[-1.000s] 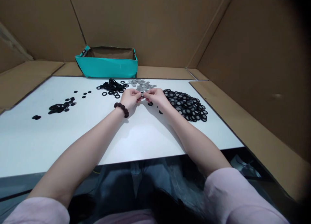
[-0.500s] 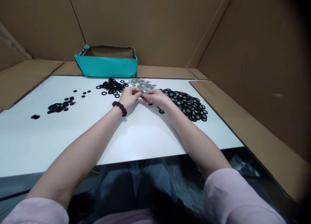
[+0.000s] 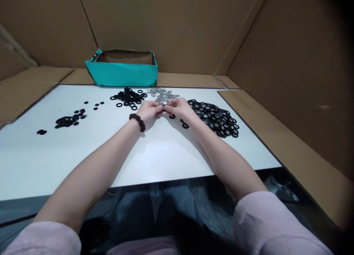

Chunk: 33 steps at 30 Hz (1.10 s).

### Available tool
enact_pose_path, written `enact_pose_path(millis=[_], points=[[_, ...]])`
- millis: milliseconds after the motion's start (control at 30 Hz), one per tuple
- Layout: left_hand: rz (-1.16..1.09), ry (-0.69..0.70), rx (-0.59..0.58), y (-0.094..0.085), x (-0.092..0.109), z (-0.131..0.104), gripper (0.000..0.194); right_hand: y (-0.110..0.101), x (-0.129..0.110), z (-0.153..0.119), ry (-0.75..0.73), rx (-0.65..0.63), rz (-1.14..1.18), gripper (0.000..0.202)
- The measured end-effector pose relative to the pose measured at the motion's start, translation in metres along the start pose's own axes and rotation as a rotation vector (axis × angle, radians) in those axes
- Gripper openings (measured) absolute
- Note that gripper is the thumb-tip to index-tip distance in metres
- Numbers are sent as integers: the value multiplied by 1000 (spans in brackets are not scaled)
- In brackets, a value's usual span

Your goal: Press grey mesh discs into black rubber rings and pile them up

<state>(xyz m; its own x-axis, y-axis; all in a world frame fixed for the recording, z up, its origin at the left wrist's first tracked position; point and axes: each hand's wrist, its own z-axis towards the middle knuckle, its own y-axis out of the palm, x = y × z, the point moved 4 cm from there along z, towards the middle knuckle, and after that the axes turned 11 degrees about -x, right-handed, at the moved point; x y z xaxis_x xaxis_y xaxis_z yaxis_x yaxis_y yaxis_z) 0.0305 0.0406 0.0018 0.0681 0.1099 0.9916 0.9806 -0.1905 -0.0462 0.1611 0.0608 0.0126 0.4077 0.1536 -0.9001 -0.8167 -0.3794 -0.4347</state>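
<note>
Both hands meet above the white table, fingertips pinched around one small black ring [image 3: 164,107], partly hidden by the fingers. My left hand [image 3: 151,110] grips it from the left, a dark scrunchie on that wrist. From the right, my right hand [image 3: 178,106] pinches it between thumb and fingers. Just behind the hands lies a spread of small grey discs [image 3: 163,94]. A pile of black rings [image 3: 129,96] is to the left of them. Right of my right hand is a big heap of black rings with grey centres [image 3: 214,116].
Small black discs [image 3: 68,121] lie scattered on the left of the white table [image 3: 160,155]. A turquoise box [image 3: 124,75] stands at the back edge. Cardboard walls [image 3: 188,30] close in the back and sides. A few ringed pieces [image 3: 185,125] lie beside the right forearm.
The fingers of my right hand have shifted slightly up and turned at the piece, and more of the black ring shows. The whole view has moved a little; the piles look unchanged.
</note>
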Motion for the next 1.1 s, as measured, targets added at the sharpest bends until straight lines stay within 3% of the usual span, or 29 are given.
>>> enact_pose_path(millis=[167,333,433,633,767,967,1100], points=[[49,104,97,-1,5,-1,3,4,-3,-4,94,95,219,17],[97,158,66,-4,5,1,17,7,-3,-4,150,-55,348,22],[142,155,55,-6,5,3,17,6,-3,-4,150,-121,326,24],[111,83,-4,-6,1,3,7,5,-2,-3,165,-116,201,24],[212,51,2,-4,6,-2,2,7,-2,-2,146,-148,120,25],[281,43,-33,-2,13,-7,6,3,-1,-1,47,-90,5,20],[246,36,15,-4,12,-6,6,1,-5,-4,37,-93,48,18]])
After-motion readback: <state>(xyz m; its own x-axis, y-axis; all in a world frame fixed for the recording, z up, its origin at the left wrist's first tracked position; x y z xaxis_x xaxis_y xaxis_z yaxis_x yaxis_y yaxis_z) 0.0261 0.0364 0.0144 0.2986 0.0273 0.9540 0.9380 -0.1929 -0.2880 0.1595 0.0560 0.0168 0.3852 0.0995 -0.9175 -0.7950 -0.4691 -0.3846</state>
